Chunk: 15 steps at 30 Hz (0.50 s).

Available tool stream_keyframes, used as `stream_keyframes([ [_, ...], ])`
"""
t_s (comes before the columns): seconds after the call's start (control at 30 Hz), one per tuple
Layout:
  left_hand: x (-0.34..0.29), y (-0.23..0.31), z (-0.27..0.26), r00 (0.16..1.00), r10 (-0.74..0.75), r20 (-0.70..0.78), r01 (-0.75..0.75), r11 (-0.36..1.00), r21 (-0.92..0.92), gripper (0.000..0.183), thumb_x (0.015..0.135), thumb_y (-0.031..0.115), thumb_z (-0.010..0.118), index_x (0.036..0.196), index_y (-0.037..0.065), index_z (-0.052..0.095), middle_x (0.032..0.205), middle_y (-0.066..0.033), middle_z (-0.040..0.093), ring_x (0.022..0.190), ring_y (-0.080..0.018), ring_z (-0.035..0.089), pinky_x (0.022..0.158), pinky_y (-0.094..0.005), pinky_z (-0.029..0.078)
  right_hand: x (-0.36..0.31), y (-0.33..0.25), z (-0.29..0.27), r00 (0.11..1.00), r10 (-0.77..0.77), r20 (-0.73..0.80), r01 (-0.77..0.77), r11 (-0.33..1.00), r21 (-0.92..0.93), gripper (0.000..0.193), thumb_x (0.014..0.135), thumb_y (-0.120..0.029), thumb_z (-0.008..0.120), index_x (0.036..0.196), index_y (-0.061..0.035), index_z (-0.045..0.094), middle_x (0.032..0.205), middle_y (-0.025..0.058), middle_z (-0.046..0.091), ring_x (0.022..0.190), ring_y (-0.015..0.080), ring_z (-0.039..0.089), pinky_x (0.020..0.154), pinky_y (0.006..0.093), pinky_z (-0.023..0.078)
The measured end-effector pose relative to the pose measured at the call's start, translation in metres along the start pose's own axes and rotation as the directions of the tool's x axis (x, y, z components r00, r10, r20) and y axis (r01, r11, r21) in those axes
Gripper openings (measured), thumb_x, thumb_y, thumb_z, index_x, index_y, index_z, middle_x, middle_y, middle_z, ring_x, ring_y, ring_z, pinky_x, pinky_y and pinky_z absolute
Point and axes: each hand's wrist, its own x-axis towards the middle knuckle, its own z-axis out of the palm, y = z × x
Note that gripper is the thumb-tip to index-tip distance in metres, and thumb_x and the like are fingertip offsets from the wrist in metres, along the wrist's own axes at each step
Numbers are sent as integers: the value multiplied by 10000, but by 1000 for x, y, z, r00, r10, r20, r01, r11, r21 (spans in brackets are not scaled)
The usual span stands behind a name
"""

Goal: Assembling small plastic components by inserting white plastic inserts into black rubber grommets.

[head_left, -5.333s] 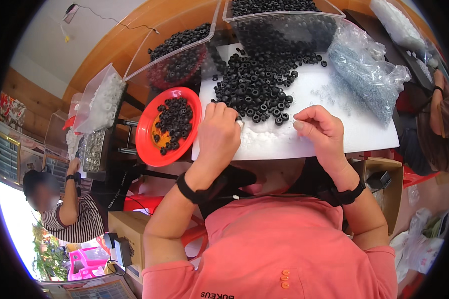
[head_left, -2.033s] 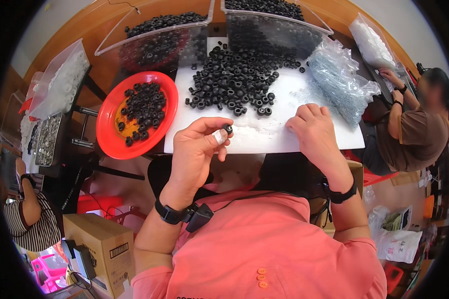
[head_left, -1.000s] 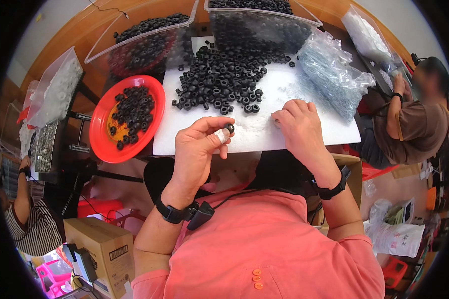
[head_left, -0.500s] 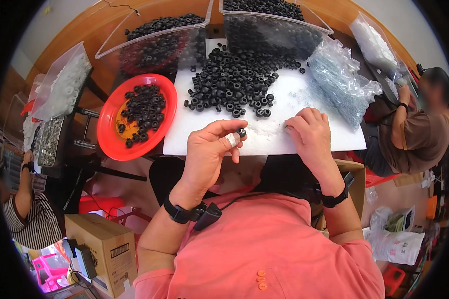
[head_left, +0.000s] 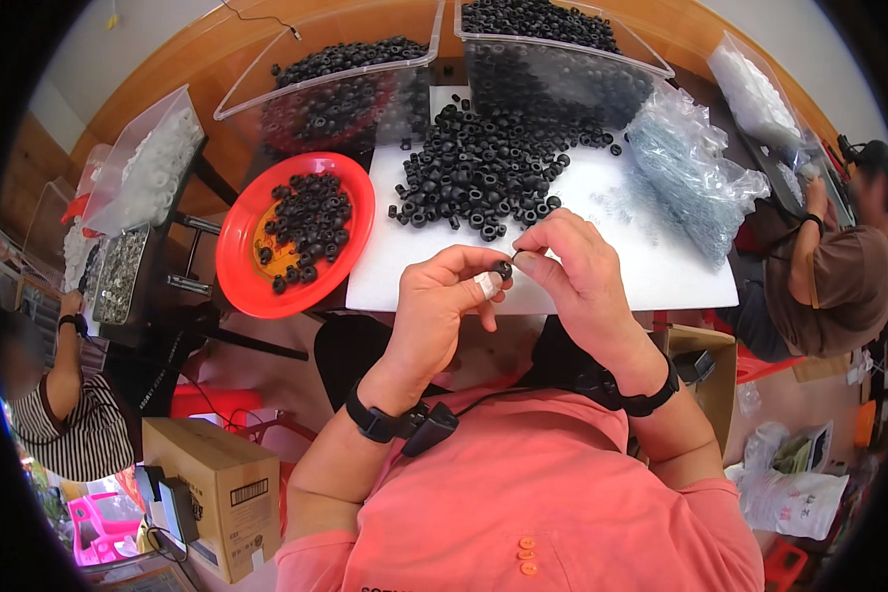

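Black ring (head_left: 502, 268) sits pinched in our left hand (head_left: 444, 306) at frame centre, while our right hand (head_left: 577, 266) closes on a small part, too tiny to identify, touching it. We should keep both steady above the white board (head_left: 622, 266).

from where i'm watching this looks like a small assembly workshop: a white work board (head_left: 651, 276) carries a heap of small black rings (head_left: 479, 168) toward its far edge, two clear bins (head_left: 335, 84) of the same rings stand beyond that edge, and a red plate (head_left: 242, 261) of rings sits just off its left edge. clear bags of small metal parts (head_left: 691, 183) lie at the right edge. other people sit working on either side, and a cardboard box (head_left: 222, 488) stands on the floor
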Motion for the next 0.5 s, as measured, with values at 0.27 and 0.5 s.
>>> stream_keyframes([
  [0.27, 0, -1, 1, 1000, 1, -26, -1, 1000, 3, 166, 940, 9, 640, 1091, -52, 675, 928, -98, 700, 740, -117, 627, 551, -234, 504, 0, -3, 11, 999, -46, 2, 46, 998, -53, 157, 800, -32, 720, 870, -73, 584, 791, 66, 575, 732, 284, 576, 650, 390, 433],
  [0.5, -2, -4, 2, 999, 24, -48, -25, 999, -22, 147, 938, -3, 636, 1068, -64, 669, 901, -99, 689, 734, -121, 623, 521, -228, 496, -13, -7, 23, 991, -78, -104, 73, 996, -50, 174, 783, 0, 717, 880, -37, 578, 771, 99, 561, 693, 299, 576, 583, 393, 443],
])
